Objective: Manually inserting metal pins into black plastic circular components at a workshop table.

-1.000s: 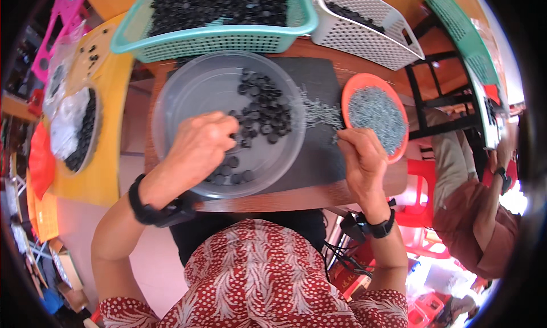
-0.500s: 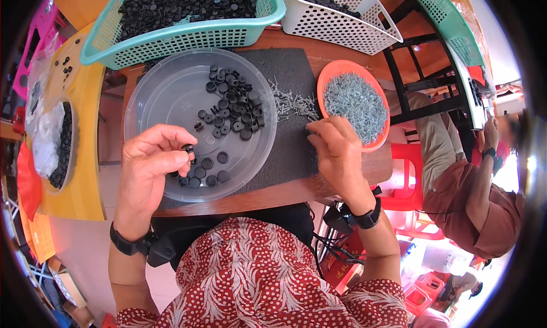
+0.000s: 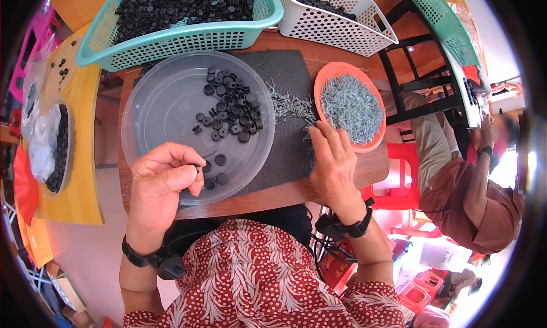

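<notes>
Before you: a table (image 3: 373, 167), a mat (image 3: 290, 168) on it. On the mat: a tub (image 3: 165, 114), caps (image 3: 231, 108) clustered in its right half, others at its near side. To your right: a plate (image 3: 342, 68), heaped with screws (image 3: 352, 108); loose screws between tub and plate. Far side, behind the tub: a basket (image 3: 182, 42), filled with caps; right of it, a second basket (image 3: 327, 34). To your left, apart: a side table (image 3: 80, 202).

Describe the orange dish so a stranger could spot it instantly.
On the wooden table, find the clear round tub. Right of it, past scattered silvery metal pieces, sits the orange dish. Its silvery heap sets it apart from the tub's black parts.
</notes>
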Demonstrator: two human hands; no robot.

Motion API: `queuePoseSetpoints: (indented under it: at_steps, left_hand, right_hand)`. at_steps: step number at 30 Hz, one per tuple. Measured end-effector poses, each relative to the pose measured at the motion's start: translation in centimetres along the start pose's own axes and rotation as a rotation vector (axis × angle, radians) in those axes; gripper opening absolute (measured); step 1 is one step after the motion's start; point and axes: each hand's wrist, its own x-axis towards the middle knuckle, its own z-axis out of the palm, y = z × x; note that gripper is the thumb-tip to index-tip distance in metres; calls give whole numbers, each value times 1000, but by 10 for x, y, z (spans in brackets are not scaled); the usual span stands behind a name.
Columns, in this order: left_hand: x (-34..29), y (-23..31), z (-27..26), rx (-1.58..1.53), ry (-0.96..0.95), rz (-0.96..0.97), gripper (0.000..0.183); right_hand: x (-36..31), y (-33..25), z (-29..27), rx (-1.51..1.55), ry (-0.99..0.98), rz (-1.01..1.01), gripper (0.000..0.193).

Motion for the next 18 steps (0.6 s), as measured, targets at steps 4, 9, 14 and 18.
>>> queuePoseSetpoints:
  at_steps: [4, 9, 14, 18]
  left_hand:
    - [2, -1, 2, -18, 11, 7, 15]
    - [1, -1, 1, 10, 11, 14, 14]
    - [0, -2, 0, -1, 18, -22, 15]
    - [1, -3, -1, 1, 13, -18, 15]
  right_hand:
    - [3, -4, 8, -144, -41, 5, 41]
    - [8, -8, 16, -265, -95, -49, 36]
    - [11, -12, 10, -190, -113, 15, 45]
    - [21, -15, 7, -44, -69, -41, 50]
